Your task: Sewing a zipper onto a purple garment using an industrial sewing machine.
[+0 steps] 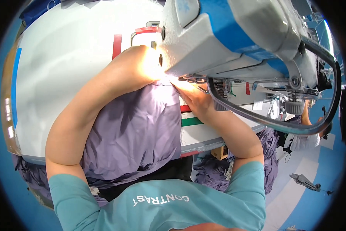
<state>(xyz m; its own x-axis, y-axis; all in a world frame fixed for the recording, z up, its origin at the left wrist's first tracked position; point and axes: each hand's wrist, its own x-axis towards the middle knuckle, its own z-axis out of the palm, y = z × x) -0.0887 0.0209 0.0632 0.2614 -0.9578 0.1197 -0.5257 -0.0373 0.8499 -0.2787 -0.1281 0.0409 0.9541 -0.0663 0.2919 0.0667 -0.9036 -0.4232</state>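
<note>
Purple cloth point(136, 127) drapes over the near edge of a white desk point(53, 84), its far end brightly lit beside a sewing machine point(194, 50). A person's left hand point(143, 63) and right hand point(196, 99) flank that end; glare hides the fingertips, so I cannot tell whether either grip is clenched.
</note>
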